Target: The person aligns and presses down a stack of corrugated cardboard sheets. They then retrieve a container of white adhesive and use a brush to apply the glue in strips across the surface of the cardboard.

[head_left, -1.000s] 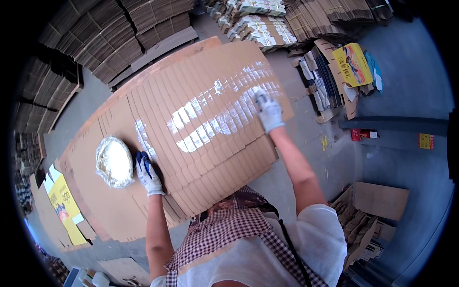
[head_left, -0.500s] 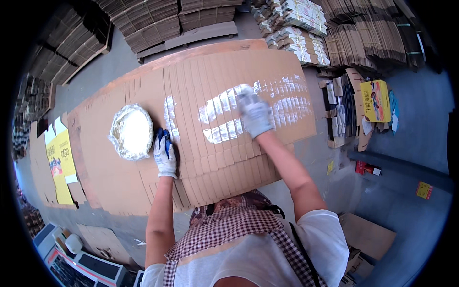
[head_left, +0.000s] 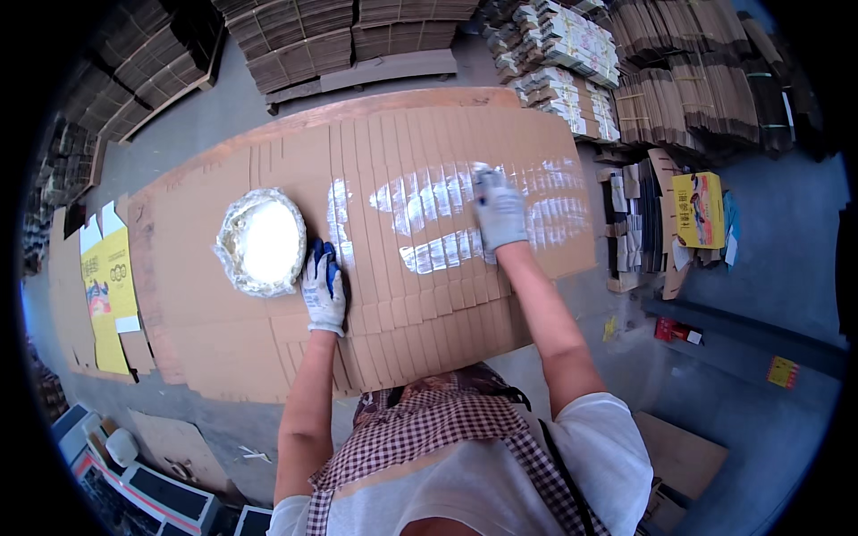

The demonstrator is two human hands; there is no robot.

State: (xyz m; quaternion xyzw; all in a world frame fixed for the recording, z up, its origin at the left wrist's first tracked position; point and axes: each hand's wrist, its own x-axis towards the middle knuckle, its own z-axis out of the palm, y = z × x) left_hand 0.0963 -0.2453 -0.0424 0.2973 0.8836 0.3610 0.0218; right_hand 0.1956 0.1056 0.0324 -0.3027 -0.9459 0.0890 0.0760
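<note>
Tied stacks of brown cardboard (head_left: pixel 304 58) stand on a grey floor beyond the far edge of a long wooden tabletop (head_left: pixel 375 104). Overlapping cardboard sheets (head_left: pixel 429 326) cover the tabletop's middle and right end, laid like shingles so that only narrow strips show, their edges running from the far side to the near one. White paste (head_left: pixel 424 192) lies across these strips in two broad bands, plus a short patch nearer the bowl. By the look of it, the coating is well along but uneven: solid and glossy at the left of the bands, thin and streaky toward the right end, with the near and far margins bare.

The right hand (head_left: pixel 500 214), in a pale knitted glove, is over the bands with its fingers bent downward; whether it grips a small tool cannot be told. The left hand (head_left: pixel 323 290), in a white and blue glove, rests with fingers together and nothing visible in its grasp, just beside the round bowl (head_left: pixel 237 272), whose rim is wrapped in crinkled, pasty film. Near the tabletop's left end lies a flat yellow printed carton (head_left: pixel 109 304), smooth beside the matte brown board.
</note>
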